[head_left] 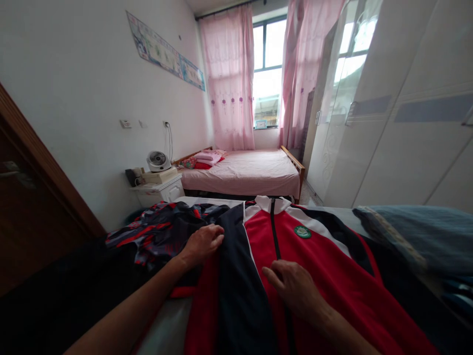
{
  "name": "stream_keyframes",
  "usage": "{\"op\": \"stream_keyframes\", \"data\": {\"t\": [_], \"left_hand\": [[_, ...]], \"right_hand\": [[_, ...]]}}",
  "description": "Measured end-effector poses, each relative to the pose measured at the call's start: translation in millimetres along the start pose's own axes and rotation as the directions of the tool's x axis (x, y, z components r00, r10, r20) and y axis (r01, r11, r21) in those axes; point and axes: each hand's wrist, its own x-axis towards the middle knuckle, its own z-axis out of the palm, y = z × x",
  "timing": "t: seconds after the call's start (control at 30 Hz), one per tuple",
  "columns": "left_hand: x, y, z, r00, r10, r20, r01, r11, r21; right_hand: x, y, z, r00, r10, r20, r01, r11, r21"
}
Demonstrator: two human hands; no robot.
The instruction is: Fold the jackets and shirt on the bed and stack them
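Observation:
A red, navy and white zip-up jacket (332, 266) lies spread flat on the bed in front of me, collar away from me, with a green round badge (302, 231) on its chest. My left hand (202, 242) rests on the jacket's navy sleeve near the shoulder, fingers curled and pinching the cloth. On the red front, beside the black zipper (274, 231), my right hand (293, 286) lies with its fingers bent and pressed to the fabric.
A dark patterned red-and-grey garment (155, 231) lies crumpled to the left. Blue folded bedding (417, 236) sits at right. Beyond are a pink bed (251, 172), a white nightstand (158, 192) with a small fan (158, 160), a white wardrobe (388, 123) and a curtained window.

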Motion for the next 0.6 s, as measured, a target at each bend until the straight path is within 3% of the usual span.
{"op": "stream_keyframes", "data": {"t": [0.13,0.2,0.23,0.3,0.37,0.43,0.53,0.6], "left_hand": [[0,-19,14,0.999,-0.035,0.031,0.034,0.999,0.029],[-4,-23,20,0.999,-0.029,0.041,0.027,0.999,0.039],[-6,-23,21,0.999,-0.027,0.045,0.025,0.999,0.047],[-11,-23,23,0.999,-0.024,0.049,0.021,0.997,0.071],[-19,-19,25,0.998,-0.002,0.058,-0.003,0.995,0.095],[-27,-10,28,0.996,0.044,0.077,-0.052,0.993,0.106],[-31,10,38,0.960,0.254,0.117,-0.262,0.963,0.062],[-24,19,47,0.901,0.420,0.108,-0.424,0.906,0.009]], "right_hand": [[-15,-21,2,0.951,0.090,0.296,-0.122,0.988,0.090],[-18,-28,-2,0.929,0.042,0.367,-0.161,0.940,0.300],[-18,-30,-6,0.921,-0.006,0.389,-0.185,0.872,0.452],[-17,-32,-17,0.928,-0.037,0.370,-0.268,0.625,0.734],[-16,-32,-31,0.945,0.098,0.313,-0.328,0.340,0.882],[-14,-33,-43,0.929,0.243,0.280,-0.319,0.141,0.937],[-12,-37,-53,0.930,0.213,0.298,-0.308,0.013,0.951],[-13,-39,-56,0.940,0.188,0.286,-0.294,0.016,0.956]]}}
